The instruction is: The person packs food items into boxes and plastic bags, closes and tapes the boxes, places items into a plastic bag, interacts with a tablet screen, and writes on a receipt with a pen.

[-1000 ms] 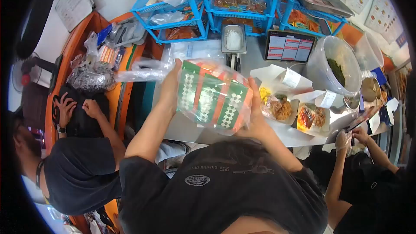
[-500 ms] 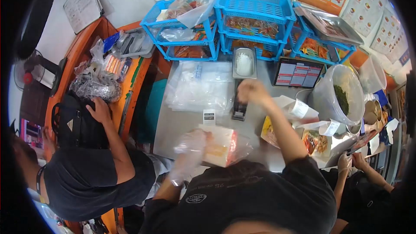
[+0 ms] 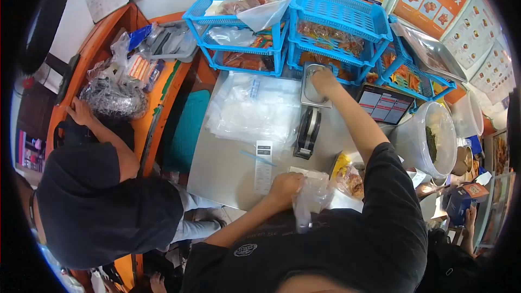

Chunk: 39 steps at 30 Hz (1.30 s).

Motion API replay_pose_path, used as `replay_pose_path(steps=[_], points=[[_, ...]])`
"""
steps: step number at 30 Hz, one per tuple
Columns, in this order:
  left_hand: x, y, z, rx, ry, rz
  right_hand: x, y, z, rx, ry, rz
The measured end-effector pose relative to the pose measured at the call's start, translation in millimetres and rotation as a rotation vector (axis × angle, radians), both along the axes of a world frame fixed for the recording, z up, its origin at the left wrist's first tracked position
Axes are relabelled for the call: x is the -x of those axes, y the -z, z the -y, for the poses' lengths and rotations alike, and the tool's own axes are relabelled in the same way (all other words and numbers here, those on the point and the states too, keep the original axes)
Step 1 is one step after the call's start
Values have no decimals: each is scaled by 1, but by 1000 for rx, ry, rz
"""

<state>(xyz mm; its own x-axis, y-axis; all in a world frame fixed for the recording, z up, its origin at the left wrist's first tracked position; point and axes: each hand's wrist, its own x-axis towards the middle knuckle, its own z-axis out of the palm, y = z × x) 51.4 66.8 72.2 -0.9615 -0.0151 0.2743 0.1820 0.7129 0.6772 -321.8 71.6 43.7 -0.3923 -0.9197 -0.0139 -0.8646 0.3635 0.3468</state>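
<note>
L hand [image 3: 286, 190] is gripping a crumpled clear plastic bag [image 3: 313, 192] nr front edge of silver metal tbl [image 3: 220, 180]. R hand [image 3: 324, 82] is sitting over small rect. steel tray [image 3: 310, 93]; grip hidden, can't tell.

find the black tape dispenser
In the head view, the black tape dispenser sits right of centre on the metal counter, between the clear bags and the tablet, just short of the metal tray.
</note>
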Motion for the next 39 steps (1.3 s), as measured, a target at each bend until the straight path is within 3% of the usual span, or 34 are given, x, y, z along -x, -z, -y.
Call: replay_pose_path(steps=[3,5,8,11,13,15,17,18,20,24,27,30,33,39], points=[[0,-5,4,68,114,141,-7,-41,-11,14,54,-113],[-4,-6,2,96,116,91,-17,-65,-26,25,123,-155],[-12,-9,5,72,121,85,-46,-104,-63,507,157,80],[-20,-18,0,90,94,75,-124,-107,-104,1269,171,1257],[-26,-26,-2,44,66,26,-195,-94,-127,1151,314,1691],[-32,-36,-8,27,-62,-88,-246,-65,-145,972,246,1609],[-34,-40,-11,146,-148,-231,-275,-42,-151,1006,172,1488],[-31,-39,-18,-152,-182,-179,-285,-43,-152,1021,135,1425],[-34,-32,-14,-206,-93,-52,-293,-57,-161,1026,209,1272],[-30,-21,-4,-112,-25,-88,-296,-71,-174,1045,301,1056],[-34,-31,-8,-100,-78,-93,-293,-75,-180,941,131,733],[-34,-28,-10,-29,-54,-200,-306,-85,-171,1023,156,774],[-34,-28,-13,-136,-91,-98,-309,-83,-167,1008,102,698],[-33,-29,-11,-20,-66,-77,-294,-72,-172,950,-22,641]])
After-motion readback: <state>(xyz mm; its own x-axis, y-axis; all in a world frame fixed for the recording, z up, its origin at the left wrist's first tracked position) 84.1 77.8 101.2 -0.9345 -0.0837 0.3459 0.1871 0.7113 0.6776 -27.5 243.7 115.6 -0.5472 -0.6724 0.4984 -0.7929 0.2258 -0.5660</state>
